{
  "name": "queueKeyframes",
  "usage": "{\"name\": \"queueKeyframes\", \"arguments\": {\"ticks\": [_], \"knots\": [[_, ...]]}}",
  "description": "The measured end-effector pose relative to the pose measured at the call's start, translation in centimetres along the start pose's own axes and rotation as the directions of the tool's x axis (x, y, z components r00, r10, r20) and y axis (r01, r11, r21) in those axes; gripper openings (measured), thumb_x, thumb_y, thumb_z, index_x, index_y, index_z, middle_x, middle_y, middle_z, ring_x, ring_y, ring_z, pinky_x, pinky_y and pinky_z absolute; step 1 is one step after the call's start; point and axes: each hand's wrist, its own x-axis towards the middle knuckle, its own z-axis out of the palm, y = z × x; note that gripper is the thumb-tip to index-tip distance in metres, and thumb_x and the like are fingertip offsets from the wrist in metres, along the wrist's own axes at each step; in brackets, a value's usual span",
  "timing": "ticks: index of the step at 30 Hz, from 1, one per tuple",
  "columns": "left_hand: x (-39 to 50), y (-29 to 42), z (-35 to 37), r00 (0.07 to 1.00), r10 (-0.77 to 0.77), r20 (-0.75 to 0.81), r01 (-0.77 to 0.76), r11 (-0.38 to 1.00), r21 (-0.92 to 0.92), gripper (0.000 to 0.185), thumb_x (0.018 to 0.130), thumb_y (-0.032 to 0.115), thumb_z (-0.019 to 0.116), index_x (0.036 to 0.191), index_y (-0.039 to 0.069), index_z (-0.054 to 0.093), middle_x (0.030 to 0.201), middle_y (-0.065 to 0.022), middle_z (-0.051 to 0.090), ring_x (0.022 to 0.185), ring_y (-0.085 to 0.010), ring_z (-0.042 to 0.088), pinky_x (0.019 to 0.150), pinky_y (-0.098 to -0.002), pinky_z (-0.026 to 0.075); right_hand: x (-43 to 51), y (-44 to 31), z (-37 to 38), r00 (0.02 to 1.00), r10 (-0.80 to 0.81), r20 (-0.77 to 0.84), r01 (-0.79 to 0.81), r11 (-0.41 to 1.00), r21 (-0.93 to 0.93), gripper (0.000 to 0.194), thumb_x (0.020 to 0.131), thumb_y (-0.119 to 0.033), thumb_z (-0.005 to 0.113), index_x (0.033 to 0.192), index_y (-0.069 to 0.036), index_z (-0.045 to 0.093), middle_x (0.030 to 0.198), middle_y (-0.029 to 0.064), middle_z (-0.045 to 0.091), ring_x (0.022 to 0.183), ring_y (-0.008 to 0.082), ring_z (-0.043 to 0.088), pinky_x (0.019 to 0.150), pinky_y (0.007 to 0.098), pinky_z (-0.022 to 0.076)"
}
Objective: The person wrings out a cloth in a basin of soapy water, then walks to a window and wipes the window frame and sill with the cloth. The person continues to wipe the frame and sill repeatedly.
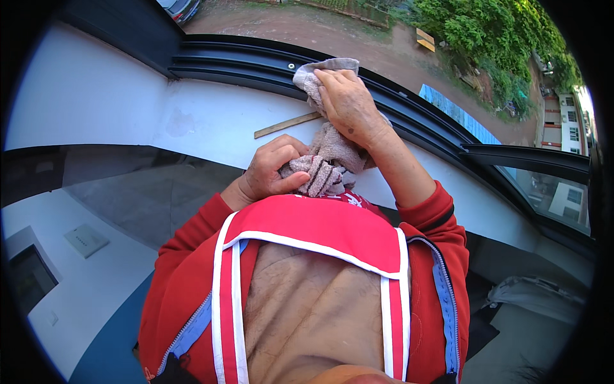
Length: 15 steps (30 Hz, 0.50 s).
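Observation:
A greyish terry cloth towel (331, 141) hangs bunched between both hands. My right hand (350, 103) presses one end of it onto the dark metal window track (230, 62), fingers bent over the folded edge. Closer to my body, my left hand (280, 165) grips the gathered, dark-striped end above the white windowsill (211, 108). A thin wooden strip (287, 126) lies on the sill, its right end reaching the towel. Part of the track is hidden under the towel and my right hand.
A window sash frame (525, 156) with glass stands at the right. Beyond the track, far below, are a dirt yard (288, 26), trees (479, 33) and a blue roof sheet (458, 113). Behind me on the left, a white wall (115, 273) carries a panel box (86, 240).

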Motion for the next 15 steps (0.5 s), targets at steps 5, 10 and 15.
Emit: {"name": "queueKeyframes", "arguments": {"ticks": [5,10,15], "knots": [[0.0,0.2,0.0,0.999,-0.035,0.0,0.035,0.999,0.027,0.034,0.088,0.029,0.075,0.086,-0.002,0.061,0.095,-0.0194,0.066,0.084,-0.0323,0.066,0.077,-0.0382,0.054,4.4,-1.5,1.7,0.986,-0.099,0.134,0.105,0.994,-0.034,0.033,0.097,-0.016,0.055,0.125,-0.001,0.063,0.12,0.0162,0.068,0.114,0.033,0.061,0.103,0.0416,0.047],[0.2,0.3,-0.2,0.999,-0.04,0.005,0.04,0.999,0.017,0.034,0.089,0.029,0.074,0.086,-0.002,0.061,0.094,-0.0186,0.067,0.084,-0.0323,0.066,0.076,-0.0383,0.054,3.6,-0.9,0.3,0.98,-0.025,0.195,0.057,0.986,-0.157,0.029,0.097,-0.021,0.056,0.12,-0.009,0.068,0.108,0.0105,0.072,0.106,0.0284,0.064,0.097,0.0401,0.0473],[0.0,0.3,-0.4,0.998,-0.066,0.009,0.066,0.998,0.001,0.034,0.088,0.03,0.075,0.086,-0.001,0.062,0.095,-0.0189,0.067,0.084,-0.0315,0.066,0.077,-0.0381,0.054,-0.7,1.1,-2.9,0.995,0.045,0.094,-0.023,0.974,-0.224,0.026,0.092,-0.02,0.057,0.109,-0.007,0.071,0.098,0.0104,0.075,0.1,0.0291,0.066,0.092,0.0418,0.0457]]}}
